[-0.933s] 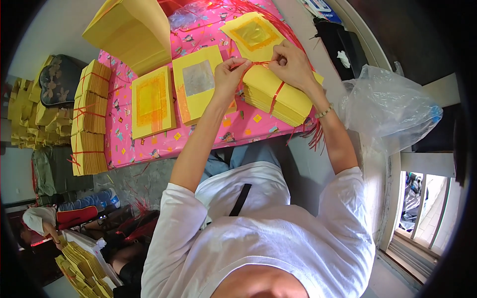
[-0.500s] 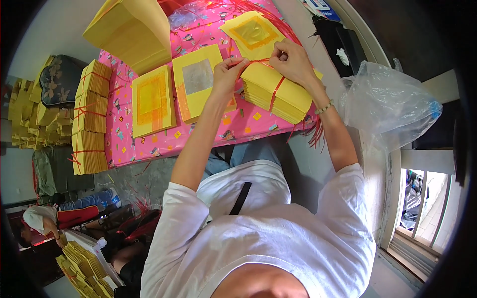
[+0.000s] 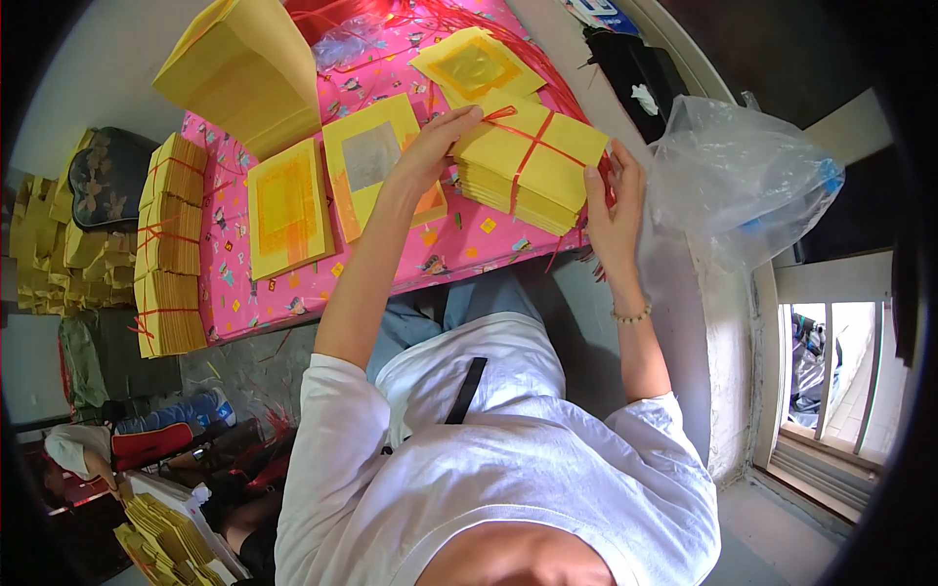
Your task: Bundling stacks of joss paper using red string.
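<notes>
A thick bundle of yellow paper (image 3: 532, 161) sits at the table's near right edge, with red string crossed over its top and knotted near its left end. My left hand (image 3: 437, 148) lies against that left end, fingers stretched along the corner by the knot. At the opposite end, my right hand (image 3: 618, 207) grips the side with thumb and fingers, so the bundle is held between both hands. Just beyond it lie yellow sheets with an orange-framed foil square (image 3: 476, 66). Left of my left hand is a yellow stack with a silver square (image 3: 369, 156).
Another yellow stack (image 3: 286, 210), a tall upright yellow stack (image 3: 239, 73) and tied bundles (image 3: 171, 244) occupy the pink table's (image 3: 293, 293) left side. Red strings (image 3: 508, 39) lie at the back. A clear plastic bag (image 3: 747, 181) is at right. A person (image 3: 88, 454) is at lower left.
My hands have let go of the string ends and moved onto the bundle's two ends. The bundle has turned slightly, and the crossed red string now shows on its top.
</notes>
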A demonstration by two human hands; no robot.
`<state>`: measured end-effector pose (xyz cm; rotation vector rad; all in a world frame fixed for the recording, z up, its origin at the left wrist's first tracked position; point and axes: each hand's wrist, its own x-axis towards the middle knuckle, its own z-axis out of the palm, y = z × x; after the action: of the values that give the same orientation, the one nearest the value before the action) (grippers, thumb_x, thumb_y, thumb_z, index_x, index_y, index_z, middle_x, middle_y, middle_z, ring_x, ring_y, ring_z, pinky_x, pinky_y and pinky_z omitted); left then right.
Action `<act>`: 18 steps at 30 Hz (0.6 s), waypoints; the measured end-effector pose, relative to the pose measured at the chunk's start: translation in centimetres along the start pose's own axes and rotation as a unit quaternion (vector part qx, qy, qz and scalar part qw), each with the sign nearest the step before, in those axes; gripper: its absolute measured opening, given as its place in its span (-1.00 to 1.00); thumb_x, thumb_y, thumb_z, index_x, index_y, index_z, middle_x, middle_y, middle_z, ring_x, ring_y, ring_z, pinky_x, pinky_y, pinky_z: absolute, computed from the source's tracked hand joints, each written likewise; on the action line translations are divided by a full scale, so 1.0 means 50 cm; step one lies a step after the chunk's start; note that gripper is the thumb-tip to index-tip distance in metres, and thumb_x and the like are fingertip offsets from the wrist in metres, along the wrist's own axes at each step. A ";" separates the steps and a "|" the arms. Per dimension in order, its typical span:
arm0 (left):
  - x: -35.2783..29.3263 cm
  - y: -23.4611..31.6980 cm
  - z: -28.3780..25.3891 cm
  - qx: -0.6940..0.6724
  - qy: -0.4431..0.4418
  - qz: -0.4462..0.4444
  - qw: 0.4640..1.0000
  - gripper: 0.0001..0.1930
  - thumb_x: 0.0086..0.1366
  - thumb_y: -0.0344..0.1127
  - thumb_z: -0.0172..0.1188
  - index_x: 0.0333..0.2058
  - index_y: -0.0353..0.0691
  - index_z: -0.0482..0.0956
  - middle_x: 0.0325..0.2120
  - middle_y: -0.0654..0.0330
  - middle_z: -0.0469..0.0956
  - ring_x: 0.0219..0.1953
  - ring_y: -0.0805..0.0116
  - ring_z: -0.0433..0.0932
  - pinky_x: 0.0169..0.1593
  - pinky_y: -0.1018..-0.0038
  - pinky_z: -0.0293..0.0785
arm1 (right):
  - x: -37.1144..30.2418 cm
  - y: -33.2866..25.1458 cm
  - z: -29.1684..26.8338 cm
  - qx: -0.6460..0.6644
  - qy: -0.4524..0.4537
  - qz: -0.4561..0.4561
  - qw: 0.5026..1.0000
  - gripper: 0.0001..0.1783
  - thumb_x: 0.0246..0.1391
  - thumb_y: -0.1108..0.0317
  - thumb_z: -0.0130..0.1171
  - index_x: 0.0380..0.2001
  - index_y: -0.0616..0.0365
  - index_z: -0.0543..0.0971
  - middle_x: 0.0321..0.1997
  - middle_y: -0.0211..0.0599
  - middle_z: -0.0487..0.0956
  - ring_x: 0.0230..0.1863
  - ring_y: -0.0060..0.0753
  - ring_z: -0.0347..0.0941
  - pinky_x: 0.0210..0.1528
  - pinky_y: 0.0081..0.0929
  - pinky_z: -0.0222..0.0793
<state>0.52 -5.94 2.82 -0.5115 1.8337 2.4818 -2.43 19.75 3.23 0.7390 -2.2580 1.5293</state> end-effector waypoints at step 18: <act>-0.109 -0.155 0.064 0.047 0.055 0.322 0.944 -0.46 0.28 -0.52 -0.03 0.23 -0.28 0.08 0.11 0.09 0.29 0.15 0.37 0.27 0.19 0.48 0.17 | -0.021 0.044 0.023 0.164 -0.094 -0.021 0.982 -0.37 0.16 0.54 -0.18 0.30 0.26 -0.01 0.41 -0.05 -0.04 0.42 -0.18 -0.12 0.39 -0.34 -0.21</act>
<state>6.43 0.46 -2.09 -0.0331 2.4737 2.7452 -2.80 19.60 0.56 1.0564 -2.1216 1.9096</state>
